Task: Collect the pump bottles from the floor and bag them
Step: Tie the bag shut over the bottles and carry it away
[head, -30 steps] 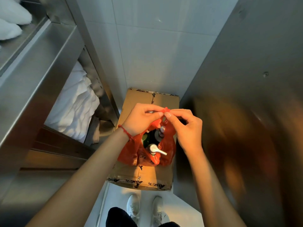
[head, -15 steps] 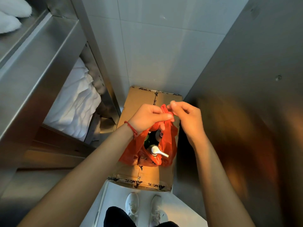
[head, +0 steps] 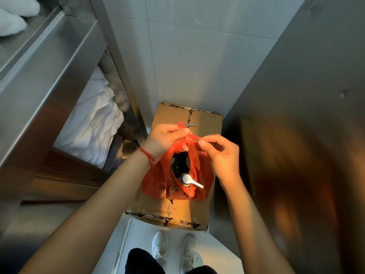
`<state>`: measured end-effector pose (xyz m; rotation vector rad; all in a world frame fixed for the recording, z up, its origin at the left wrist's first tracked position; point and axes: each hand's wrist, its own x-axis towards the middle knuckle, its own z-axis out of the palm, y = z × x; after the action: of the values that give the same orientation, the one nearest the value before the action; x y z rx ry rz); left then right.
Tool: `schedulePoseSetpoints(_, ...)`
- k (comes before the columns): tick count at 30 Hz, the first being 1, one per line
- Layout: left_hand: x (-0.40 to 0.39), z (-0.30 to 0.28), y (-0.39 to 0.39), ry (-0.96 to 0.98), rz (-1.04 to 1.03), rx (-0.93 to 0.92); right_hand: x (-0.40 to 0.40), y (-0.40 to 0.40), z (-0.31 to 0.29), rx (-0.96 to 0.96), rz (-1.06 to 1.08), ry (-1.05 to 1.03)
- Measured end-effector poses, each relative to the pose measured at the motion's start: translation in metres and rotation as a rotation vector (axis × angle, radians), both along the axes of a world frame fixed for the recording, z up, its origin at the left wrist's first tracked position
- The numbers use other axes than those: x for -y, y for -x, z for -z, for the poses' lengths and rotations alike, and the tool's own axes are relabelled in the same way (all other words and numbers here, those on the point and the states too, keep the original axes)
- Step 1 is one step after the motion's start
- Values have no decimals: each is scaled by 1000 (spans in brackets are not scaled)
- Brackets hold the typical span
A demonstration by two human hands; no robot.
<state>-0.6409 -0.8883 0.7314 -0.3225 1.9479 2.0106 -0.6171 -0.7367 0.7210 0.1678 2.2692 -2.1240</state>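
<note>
An orange plastic bag (head: 156,180) rests on top of a taped cardboard box (head: 205,123). Inside it a dark bottle with a silver pump head (head: 188,180) points right, and a green-dark bottle (head: 176,165) shows deeper in. My left hand (head: 164,139) pinches the bag's handles at the top. My right hand (head: 223,155) pinches the other handle strip beside it, fingertips nearly touching the left hand's. A thin grey piece sticks out past the left fingers; what it is I cannot tell.
A steel shelf unit (head: 45,76) with white linen (head: 94,119) stands at the left. A steel wall (head: 296,115) closes the right side. White tiles (head: 187,56) rise behind the box. White shoes (head: 173,252) stand on the pale floor below.
Both hands have shifted slightly upward at the bag's top, working the handles. The right fingers now pinch the strip lower and to the right.
</note>
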Motion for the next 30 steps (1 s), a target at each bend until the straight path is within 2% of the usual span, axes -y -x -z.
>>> schedulePoseSetpoints(3, 2, 3, -1, -179, -76, 167, 5, -10, 7, 16, -56, 20)
schedulePoseSetpoints(6, 1, 6, -3, -224, -109, 196, 12, -15, 9, -17, -111, 6)
schedulePoseSetpoints(10, 3, 7, -7, -194, -147, 143, 17, -15, 11, -12, -97, 9)
schedulePoseSetpoints(15, 4, 2, -12, -154, -77, 91, 21, -15, 15, -39, 14, -118)
schedulePoseSetpoints(19, 8, 0, -11, -49, -50, 38, 18, -11, 15, 66, -120, -90)
schedulePoseSetpoints(24, 8, -4, -13, 38, 17, -57, 18, -5, 18, 131, -128, -273)
schedulePoseSetpoints(27, 5, -3, -16, 72, -12, -99, 19, -5, 14, 153, -142, -236)
schedulePoseSetpoints(30, 1, 1, -18, 71, -104, -98, 22, -5, 12, 245, -94, -103)
